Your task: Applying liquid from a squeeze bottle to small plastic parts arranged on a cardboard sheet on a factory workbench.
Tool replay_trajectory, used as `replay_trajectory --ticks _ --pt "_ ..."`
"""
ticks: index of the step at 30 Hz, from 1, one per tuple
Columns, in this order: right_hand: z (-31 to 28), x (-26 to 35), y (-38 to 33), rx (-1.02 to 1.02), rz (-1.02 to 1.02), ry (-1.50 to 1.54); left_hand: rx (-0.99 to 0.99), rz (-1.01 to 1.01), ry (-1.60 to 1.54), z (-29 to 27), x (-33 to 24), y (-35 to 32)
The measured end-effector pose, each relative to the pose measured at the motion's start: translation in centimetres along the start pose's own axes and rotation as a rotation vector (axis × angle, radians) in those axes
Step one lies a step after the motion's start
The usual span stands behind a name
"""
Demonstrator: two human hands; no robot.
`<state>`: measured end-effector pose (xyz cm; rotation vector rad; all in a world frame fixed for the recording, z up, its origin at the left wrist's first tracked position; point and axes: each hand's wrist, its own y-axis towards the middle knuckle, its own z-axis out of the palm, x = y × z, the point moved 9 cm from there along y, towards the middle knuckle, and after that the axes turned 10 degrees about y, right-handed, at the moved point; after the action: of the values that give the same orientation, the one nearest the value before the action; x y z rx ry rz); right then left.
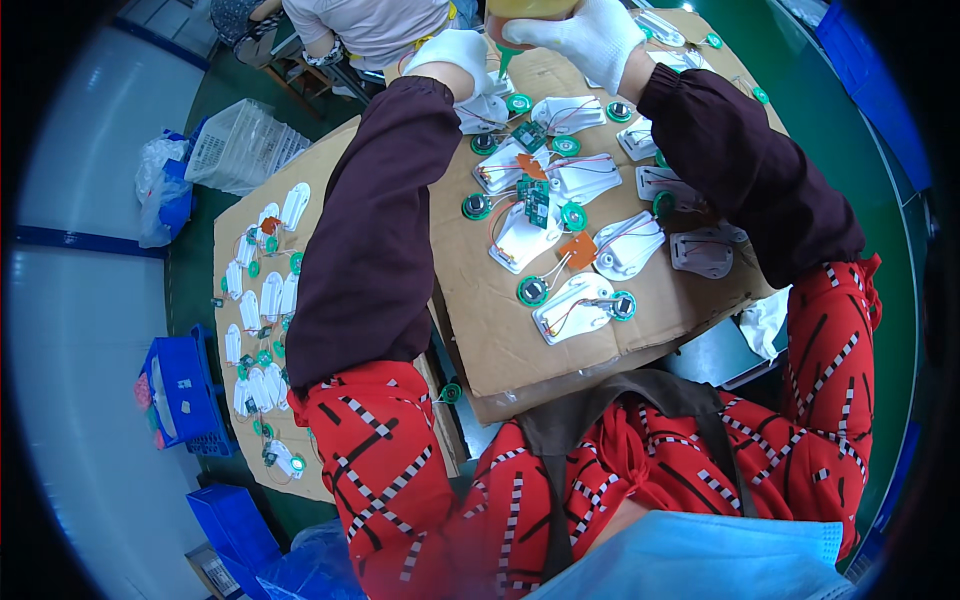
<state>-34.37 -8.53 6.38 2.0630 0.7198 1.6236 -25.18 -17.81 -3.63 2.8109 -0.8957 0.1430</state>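
Both my hands wear white gloves and reach to the far edge of a cardboard sheet (500,330). My right hand (585,35) is closed around a yellowish squeeze bottle (525,10) with a green nozzle pointing down. My left hand (455,55) is by the nozzle, over a white plastic shell (485,110); whether it grips anything is hidden. On the cardboard lie several white plastic shells (575,305) wired to round green-rimmed speakers (533,291) and small green circuit boards (535,205).
A second cardboard sheet (240,300) at my left carries several more shell assemblies. Beyond it stand a white plastic basket (240,145) and blue crates (185,395). Another person (370,25) sits at the far side. Green floor lies at right.
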Motion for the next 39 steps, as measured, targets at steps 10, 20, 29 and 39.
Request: replay_trajectory --ticks 10,20,29,39 --pt "-0.1 -0.9 -0.3 0.027 0.053 0.081 0.049 -0.002 0.030 0.1 -0.3 -0.3" --pt "-1.4 0.1 -0.4 0.000 0.097 0.006 0.060 -0.038 0.022 -0.2 -0.1 -0.5" --pt "-10.3 7.2 -5.1 -0.095 0.045 0.345 0.054 -0.135 -0.057 -1.0 0.2 -2.3" --pt "-23.3 11.5 -23.0 -0.365 0.000 0.625 -0.475 -0.223 -0.276 -6.1 2.5 -5.0"
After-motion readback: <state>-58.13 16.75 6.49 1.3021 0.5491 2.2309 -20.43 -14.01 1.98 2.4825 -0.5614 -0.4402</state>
